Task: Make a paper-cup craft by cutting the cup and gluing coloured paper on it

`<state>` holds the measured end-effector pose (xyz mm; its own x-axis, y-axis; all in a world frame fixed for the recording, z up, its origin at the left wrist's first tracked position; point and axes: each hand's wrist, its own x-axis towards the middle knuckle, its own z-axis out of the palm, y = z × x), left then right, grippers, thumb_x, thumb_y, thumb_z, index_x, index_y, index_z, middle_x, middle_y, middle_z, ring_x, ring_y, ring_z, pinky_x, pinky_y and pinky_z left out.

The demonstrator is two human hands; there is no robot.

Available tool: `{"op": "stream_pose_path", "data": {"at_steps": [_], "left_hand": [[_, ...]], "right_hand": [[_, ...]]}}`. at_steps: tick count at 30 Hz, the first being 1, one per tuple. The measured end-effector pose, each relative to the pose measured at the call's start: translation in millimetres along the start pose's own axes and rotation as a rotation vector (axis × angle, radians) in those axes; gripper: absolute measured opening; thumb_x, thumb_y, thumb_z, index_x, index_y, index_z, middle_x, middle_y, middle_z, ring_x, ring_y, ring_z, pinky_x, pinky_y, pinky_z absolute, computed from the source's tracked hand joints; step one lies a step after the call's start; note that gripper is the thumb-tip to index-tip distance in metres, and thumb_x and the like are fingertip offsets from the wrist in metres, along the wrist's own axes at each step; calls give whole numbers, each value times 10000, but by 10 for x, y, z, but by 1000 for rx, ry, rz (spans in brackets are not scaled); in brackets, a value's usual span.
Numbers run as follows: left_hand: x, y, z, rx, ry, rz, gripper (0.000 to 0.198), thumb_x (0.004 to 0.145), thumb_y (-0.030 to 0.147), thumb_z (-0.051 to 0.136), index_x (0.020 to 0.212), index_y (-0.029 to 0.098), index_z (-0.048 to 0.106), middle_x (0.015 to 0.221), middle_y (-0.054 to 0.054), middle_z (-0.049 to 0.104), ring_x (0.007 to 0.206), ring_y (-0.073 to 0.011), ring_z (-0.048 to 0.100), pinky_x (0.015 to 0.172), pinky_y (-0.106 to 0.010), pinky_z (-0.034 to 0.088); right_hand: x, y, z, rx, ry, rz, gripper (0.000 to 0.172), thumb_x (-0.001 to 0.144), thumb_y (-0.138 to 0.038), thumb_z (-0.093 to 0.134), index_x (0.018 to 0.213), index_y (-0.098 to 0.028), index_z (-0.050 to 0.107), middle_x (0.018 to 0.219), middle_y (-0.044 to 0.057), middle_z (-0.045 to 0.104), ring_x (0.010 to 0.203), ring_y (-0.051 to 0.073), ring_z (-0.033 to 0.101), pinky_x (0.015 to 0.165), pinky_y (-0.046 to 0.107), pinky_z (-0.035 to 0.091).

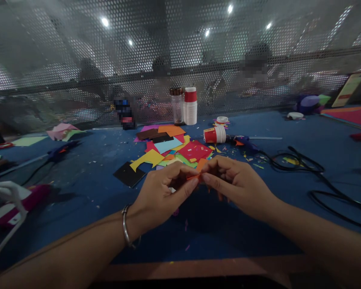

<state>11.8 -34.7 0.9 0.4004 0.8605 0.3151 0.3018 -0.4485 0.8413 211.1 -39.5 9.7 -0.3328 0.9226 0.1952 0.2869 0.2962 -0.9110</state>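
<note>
Between both hands, a small piece of orange paper (194,177) is pinched above the front of the blue table. My left hand (165,192) grips its left side between thumb and forefinger. From the other side, my right hand (233,180) pinches it, fingers curled and fingertips close to the left ones. Something small and white shows behind the left fingers, too covered to name. Just beyond the hands lies a loose heap of coloured paper: a yellow cut sheet (150,158), a red sheet (195,151), a black sheet (129,174) and several others.
A paper cup (214,135) lies on its side beside a glue gun (245,143), whose black cable (313,164) loops at right. Behind stand a clear bottle (177,108) and stacked cups (190,108). Another glue gun (60,151) lies left. A perforated metal screen (138,80) closes the back.
</note>
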Motion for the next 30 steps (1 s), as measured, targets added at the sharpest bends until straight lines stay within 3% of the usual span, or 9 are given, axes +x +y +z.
{"op": "stream_pose_path", "data": {"at_steps": [5, 11, 16, 24, 30], "left_hand": [[0, -23, -20, 32, 8, -8, 181, 924, 345, 588, 970, 203, 691, 838, -27, 729, 675, -120, 667, 579, -211, 517], [24, 4, -16, 34, -6, -48, 155, 859, 339, 671, 909, 193, 694, 758, -12, 709, 648, -123, 652, 554, -210, 501], [55, -22, -11, -46, -66, -127, 174, 855, 349, 666, 831, 177, 652, 736, -22, 690, 628, -128, 639, 561, -231, 511], [78, -22, -15, -106, -171, -225, 208, 877, 341, 623, 1020, 191, 642, 710, -4, 686, 617, -127, 630, 554, -224, 498], [73, 29, -38, -9, -255, -216, 191, 901, 283, 554, 765, 169, 625, 682, 3, 646, 599, -104, 610, 543, -197, 486]], "right_hand": [[1, -5, 2, -21, -4, 4, 193, 900, -380, 576, 885, -188, 593, 659, -37, 585, 453, 64, 521, 387, 181, 372], [4, 19, 13, -37, -1, 13, 160, 901, -338, 562, 857, -185, 578, 647, -44, 554, 452, 61, 503, 413, 185, 386], [3, 23, 18, -121, -35, -12, 140, 900, -305, 545, 826, -190, 576, 642, -46, 538, 464, 70, 496, 449, 205, 408], [22, 68, 10, -277, -25, -105, 128, 910, -254, 540, 808, -191, 584, 603, -57, 519, 480, 75, 432, 472, 220, 347], [15, 55, 9, -287, -19, -142, 112, 907, -233, 547, 810, -192, 585, 656, -41, 556, 556, 88, 472, 513, 220, 359]]}}
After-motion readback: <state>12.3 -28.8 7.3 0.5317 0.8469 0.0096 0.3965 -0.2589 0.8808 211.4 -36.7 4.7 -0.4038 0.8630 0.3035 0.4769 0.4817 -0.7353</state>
